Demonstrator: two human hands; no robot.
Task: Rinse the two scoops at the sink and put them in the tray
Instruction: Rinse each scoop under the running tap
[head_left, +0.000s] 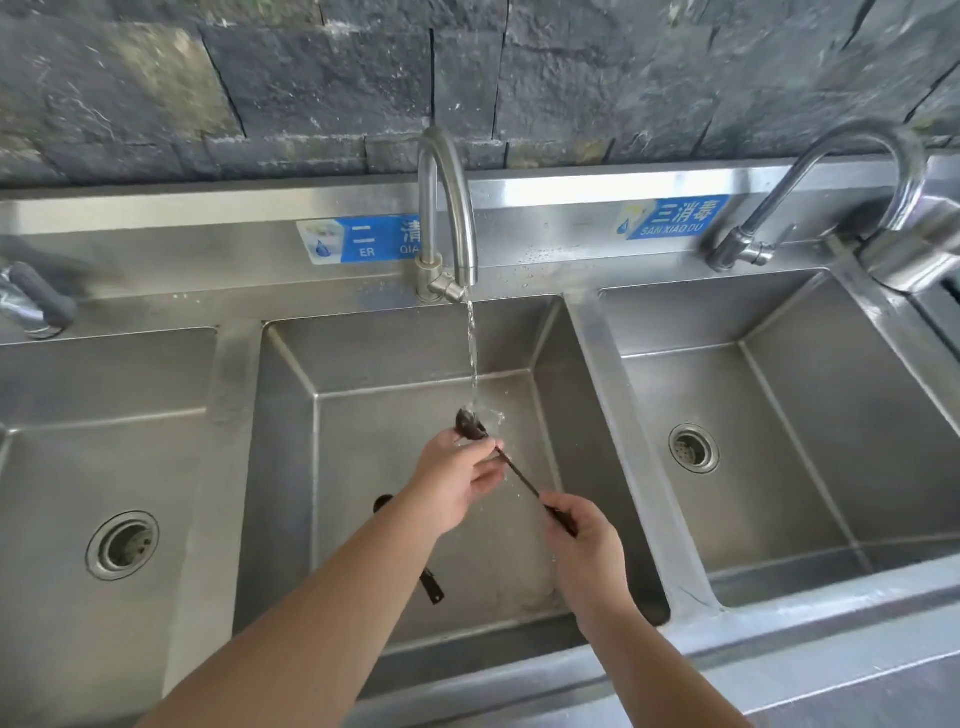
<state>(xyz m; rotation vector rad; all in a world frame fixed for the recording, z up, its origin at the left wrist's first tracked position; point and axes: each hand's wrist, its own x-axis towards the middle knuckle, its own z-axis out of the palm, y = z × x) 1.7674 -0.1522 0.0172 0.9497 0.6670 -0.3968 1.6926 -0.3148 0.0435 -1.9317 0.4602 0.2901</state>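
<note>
A dark long-handled scoop is held over the middle sink basin, its bowl under the stream of water running from the middle faucet. My right hand grips the end of its handle. My left hand holds the scoop just below the bowl, fingers against it. A second dark scoop lies on the basin floor, mostly hidden behind my left forearm; only its bowl tip and handle end show. No tray is in view.
Steel basins flank the middle one: a left basin with its drain and a right basin with its drain. A second faucet arches over the right basin. A stone wall rises behind the blue-labelled backsplash.
</note>
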